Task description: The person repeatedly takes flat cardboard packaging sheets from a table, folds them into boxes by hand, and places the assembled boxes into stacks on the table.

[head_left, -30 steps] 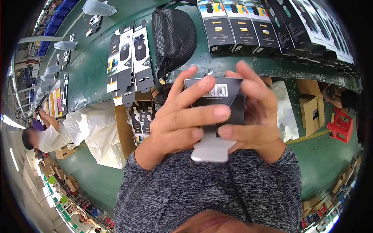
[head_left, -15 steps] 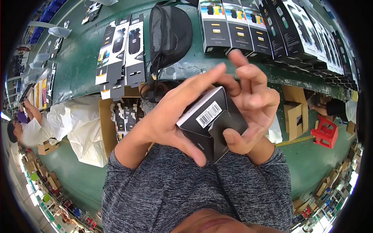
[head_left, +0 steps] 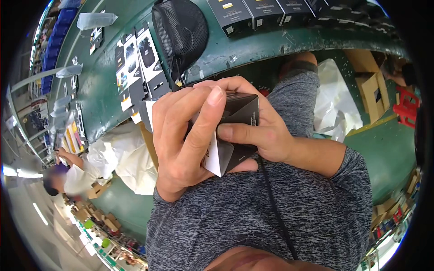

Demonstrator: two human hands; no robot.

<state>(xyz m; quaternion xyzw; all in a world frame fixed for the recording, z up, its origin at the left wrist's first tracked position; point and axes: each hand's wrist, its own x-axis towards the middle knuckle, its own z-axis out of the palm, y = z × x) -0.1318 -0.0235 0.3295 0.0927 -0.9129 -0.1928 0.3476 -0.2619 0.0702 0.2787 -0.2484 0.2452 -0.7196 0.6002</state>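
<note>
A small black and white carton (head_left: 243, 112) is between my two hands, close to my chest. Its dark end flaps face up toward me and look partly folded in. My left hand (head_left: 181, 131) wraps round the left side, its fingers bent over a white face. From the right, my right hand (head_left: 264, 135) grips the carton, the thumb pressed on the end flaps. My hands hide much of the carton. Just beyond them on the green bench lie flat printed cartons (head_left: 147, 52), black and white, beside a black mesh pouch (head_left: 181, 38).
Black boxes (head_left: 271, 12) stand in a row along the green bench (head_left: 235, 61). To the right are a white plastic bag (head_left: 334, 97), an open cardboard box (head_left: 371, 95) and a red stool (head_left: 406, 107). A co-worker (head_left: 74, 178) is at the far left, near white sacking (head_left: 131, 158).
The carton has turned, and its barcode no longer shows. My left hand has closed round it; my right fingers have moved from raised to behind it. The whole view has shifted and tilted.
</note>
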